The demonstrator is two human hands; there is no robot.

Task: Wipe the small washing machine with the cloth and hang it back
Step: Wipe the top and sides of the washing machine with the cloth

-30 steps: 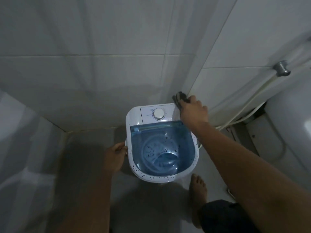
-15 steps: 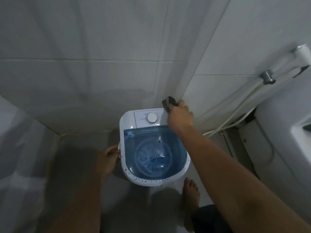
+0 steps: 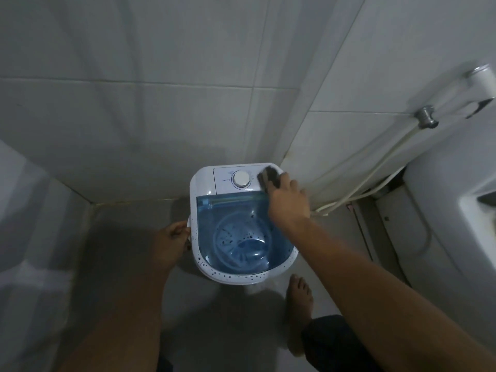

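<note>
A small white washing machine [image 3: 205, 181] with a clear blue lid [image 3: 241, 232] and a round dial [image 3: 240, 179] stands on the floor in the tiled corner. Dark specks dot its front rim. My right hand [image 3: 288, 202] presses a dark cloth [image 3: 269, 177] onto the control panel just right of the dial. My left hand [image 3: 173, 241] grips the machine's left side at the handle.
A white hose [image 3: 375, 167] runs from a metal wall fitting [image 3: 425, 116] down behind the machine. A white toilet [image 3: 456, 210] stands at the right. My bare foot [image 3: 299, 299] rests on the grey floor just in front of the machine.
The cloth in my right hand has slid from the panel's back right corner leftward toward the dial. My left hand has stayed on the machine's side. The view has shifted slightly.
</note>
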